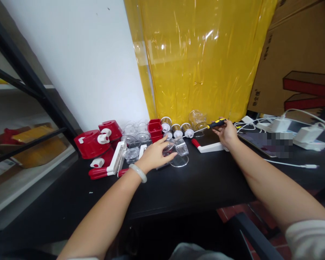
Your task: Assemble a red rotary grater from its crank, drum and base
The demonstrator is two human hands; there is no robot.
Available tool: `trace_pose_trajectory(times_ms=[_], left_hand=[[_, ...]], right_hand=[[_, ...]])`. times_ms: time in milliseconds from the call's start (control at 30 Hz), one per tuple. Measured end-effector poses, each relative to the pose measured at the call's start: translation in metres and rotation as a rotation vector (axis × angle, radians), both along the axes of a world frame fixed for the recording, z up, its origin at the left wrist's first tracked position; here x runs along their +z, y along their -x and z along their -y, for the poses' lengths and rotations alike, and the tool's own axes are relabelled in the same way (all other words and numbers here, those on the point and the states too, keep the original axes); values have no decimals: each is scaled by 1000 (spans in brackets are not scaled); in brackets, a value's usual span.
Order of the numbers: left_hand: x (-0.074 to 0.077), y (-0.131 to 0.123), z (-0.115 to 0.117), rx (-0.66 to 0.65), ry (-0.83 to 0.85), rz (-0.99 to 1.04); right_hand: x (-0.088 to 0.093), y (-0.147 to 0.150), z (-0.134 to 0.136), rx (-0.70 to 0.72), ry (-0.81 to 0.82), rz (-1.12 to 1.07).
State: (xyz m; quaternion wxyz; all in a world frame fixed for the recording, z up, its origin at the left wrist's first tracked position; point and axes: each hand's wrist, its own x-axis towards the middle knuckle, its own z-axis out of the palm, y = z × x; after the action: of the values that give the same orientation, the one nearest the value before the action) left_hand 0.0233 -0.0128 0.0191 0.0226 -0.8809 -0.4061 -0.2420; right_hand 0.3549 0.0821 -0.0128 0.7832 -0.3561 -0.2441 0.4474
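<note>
My right hand [227,134] is closed round the handle of a yellow-and-black screwdriver [216,124]. Its thin shaft points left and slopes down to a clear plastic part [181,147]. That part is in my left hand [157,154], with thumb and fingers curled about its left side; my fingers hide some of it. Whether the screwdriver tip touches the plastic, I cannot tell. Just below my right hand lies a white crank handle [212,147] with a red grip. Metal drums with white ends [187,130] stand behind the clear part, beside a red plastic piece [155,128].
Red housings [90,143], white-and-red handles [116,159] and clear plastic pieces [143,129] crowd the left of the black table [200,184]. A tablet [256,143], white chargers [281,124] and cables lie at the right. A yellow plastic curtain [203,61] hangs behind.
</note>
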Motion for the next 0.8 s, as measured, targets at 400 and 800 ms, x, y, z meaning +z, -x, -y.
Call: trace_pose_trajectory(times_ms=[400,800], left_hand=[[2,-1,2,2,1,-9],[3,-1,2,-20,0,11]], right_hand=[[-3,1,-3,-89,-60,138],[-3,-3,-3,-29,-34,41]])
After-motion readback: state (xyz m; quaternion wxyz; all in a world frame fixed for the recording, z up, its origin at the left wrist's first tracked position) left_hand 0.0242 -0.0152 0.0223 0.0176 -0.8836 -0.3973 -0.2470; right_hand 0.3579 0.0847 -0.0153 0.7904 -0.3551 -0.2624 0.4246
